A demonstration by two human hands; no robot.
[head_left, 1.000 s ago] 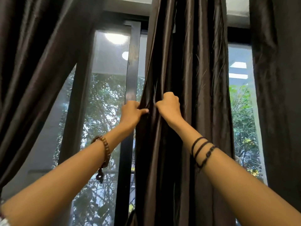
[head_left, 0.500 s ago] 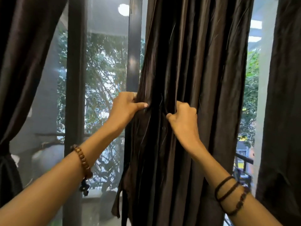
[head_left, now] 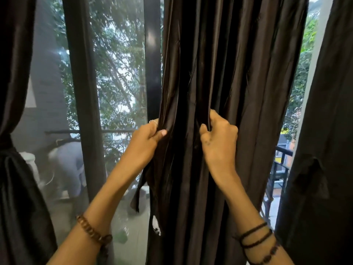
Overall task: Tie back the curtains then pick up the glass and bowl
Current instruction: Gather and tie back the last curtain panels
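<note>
Dark satin middle curtain (head_left: 229, 77) hangs upright through the centre of the frame, folds running top to bottom. My left hand (head_left: 145, 142) pinches its left edge, thumb over the cloth; my right hand (head_left: 219, 142) has fingers curled round an inner pleat just beside it. Both sit level, so I judge the gathering runs sideways. Left curtain (head_left: 11, 169) is already tied. Glass and bowl aren't visible.

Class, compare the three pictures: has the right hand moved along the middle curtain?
Yes. The right hand has slid rightward across the middle curtain, farther from the dark window post, widening its gap from the left hand.
</note>
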